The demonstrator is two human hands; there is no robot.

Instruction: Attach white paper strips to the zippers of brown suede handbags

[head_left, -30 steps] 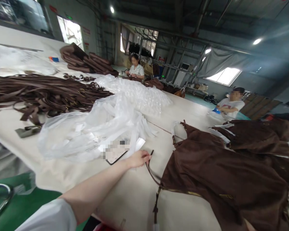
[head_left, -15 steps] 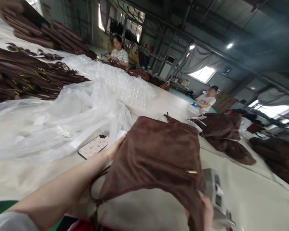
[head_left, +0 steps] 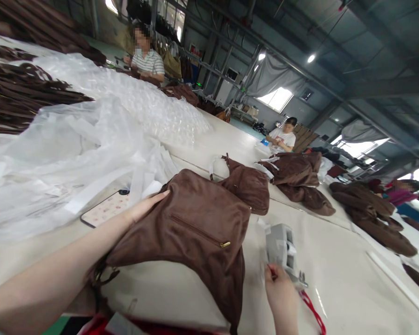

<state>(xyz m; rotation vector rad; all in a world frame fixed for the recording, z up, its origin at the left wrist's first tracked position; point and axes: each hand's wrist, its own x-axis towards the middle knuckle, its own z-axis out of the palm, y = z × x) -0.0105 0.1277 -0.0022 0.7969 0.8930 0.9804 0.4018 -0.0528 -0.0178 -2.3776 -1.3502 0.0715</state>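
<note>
A brown leather shoulder bag (head_left: 199, 218) with a gold-pulled zipper lies slanted on the table in front of me. My left hand (head_left: 148, 207) grips its upper left edge, one finger along the top and the others hidden behind the leather. To the right of the bag, my right hand (head_left: 281, 291) is apart from it, fingers pinched together at the near side of a grey tape dispenser (head_left: 277, 244). Whatever is in that pinch is too small to make out. A second brown bag (head_left: 249, 186) lies just behind the first.
Clear plastic bags (head_left: 73, 153) pile up on the left, beside a phone in a patterned case (head_left: 106, 207). Brown straps (head_left: 24, 93) lie farther left. More brown bags (head_left: 293, 174) are stacked at the right. A red cord (head_left: 312, 309) trails near the dispenser. Two people sit across the table.
The bag has come down and left onto the table. My right hand has let go of its lower right part and moved to the dispenser. The camera view has shifted right.
</note>
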